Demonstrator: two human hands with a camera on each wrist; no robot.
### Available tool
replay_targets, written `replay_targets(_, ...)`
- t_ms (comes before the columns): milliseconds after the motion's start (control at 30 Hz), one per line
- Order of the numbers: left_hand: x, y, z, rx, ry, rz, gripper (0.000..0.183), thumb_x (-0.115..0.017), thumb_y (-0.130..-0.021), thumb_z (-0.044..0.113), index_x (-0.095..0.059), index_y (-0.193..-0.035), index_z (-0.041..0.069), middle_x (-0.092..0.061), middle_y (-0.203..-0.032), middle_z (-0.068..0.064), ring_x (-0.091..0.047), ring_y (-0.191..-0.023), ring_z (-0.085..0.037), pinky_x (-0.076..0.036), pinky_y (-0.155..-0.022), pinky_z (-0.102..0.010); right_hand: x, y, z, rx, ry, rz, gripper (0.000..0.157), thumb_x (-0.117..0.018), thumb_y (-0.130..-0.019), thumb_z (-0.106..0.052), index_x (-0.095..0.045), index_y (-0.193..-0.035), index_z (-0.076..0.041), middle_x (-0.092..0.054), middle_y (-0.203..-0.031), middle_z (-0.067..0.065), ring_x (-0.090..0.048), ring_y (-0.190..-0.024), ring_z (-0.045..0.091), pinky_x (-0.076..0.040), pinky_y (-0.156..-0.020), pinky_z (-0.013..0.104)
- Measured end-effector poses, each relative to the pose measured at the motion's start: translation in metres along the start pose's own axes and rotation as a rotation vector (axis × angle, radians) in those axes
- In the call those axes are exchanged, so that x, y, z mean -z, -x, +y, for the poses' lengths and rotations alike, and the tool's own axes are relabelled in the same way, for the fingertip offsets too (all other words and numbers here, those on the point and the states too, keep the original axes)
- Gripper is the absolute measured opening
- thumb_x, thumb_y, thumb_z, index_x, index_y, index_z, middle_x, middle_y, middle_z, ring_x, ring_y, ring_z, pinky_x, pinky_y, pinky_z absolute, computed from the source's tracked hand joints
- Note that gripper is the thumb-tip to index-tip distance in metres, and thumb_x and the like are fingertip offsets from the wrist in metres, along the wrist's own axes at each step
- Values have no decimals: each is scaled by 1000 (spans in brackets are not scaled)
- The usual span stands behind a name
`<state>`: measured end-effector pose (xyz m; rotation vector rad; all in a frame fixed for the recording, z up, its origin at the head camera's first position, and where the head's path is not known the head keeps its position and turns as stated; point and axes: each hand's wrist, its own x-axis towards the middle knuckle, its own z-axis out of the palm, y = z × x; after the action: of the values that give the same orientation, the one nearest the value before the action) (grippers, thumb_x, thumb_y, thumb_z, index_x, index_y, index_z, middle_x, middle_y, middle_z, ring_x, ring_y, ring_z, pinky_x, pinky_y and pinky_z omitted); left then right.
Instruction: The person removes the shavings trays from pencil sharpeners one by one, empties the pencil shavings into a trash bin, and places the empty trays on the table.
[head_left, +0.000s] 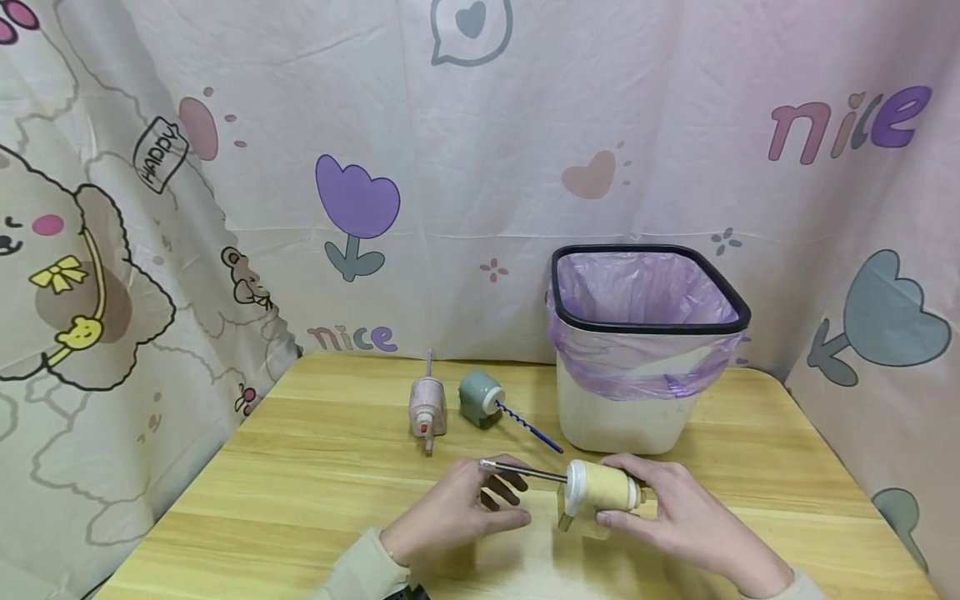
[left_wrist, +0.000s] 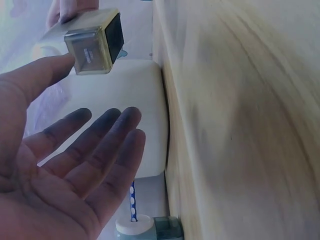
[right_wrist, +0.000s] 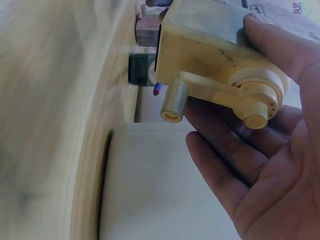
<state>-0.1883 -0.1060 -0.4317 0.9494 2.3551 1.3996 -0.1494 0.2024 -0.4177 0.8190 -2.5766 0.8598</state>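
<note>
My right hand (head_left: 671, 508) grips a yellow hand-crank pencil sharpener (head_left: 609, 486) above the table, thumb on one side and fingers on the other. A dark pencil (head_left: 528, 472) sticks out of its white front, pointing left. The crank (right_wrist: 207, 92) shows at the back in the right wrist view. My left hand (head_left: 472, 508) is beside the pencil's outer end, its fingers (left_wrist: 107, 145) spread and loosely straight, holding nothing. Whether it touches the pencil is hard to tell.
Behind my hands stand a pink sharpener (head_left: 427, 404) with a pencil in it and a grey-green sharpener (head_left: 476, 396) holding a blue patterned pencil (head_left: 528, 427). A white bin (head_left: 622, 421) with a purple liner (head_left: 637, 367) and black rim is at the back right of the wooden table (head_left: 300, 467).
</note>
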Motion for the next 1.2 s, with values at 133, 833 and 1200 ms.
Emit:
replay_targets(133, -3, 1, 1, 13, -3, 23, 48, -80, -85, 35, -62, -129, 23, -71, -115, -15, -72, -95, -9, -60, -79, -20, -1, -1, 0, 7, 11, 20, 43, -80, -83, -47, -61, -120, -38, -61, -89, -27, -55, -77, -6, -50, -67, 20)
replay_targets(833, -12, 0, 6, -33, 3, 70, 48, -82, -83, 37, -64, -127, 27, -70, -123, -7, -73, -97, -16, -60, -80, -23, -7, -2, -7, 5, 2, 56, 44, -80, -82, -46, -60, -122, -40, -62, -92, -28, -56, -79, -8, -51, -70, 20)
replay_targets(1200, -16, 0, 8, -109, -23, 74, 47, -82, -83, 34, -62, -126, 32, -70, -122, 4, -72, -95, -11, -61, -79, -23, -10, -2, -11, 23, -19, 51, 44, -80, -83, -45, -59, -121, -41, -62, -92, -28, -56, -79, -8, -51, -70, 20)
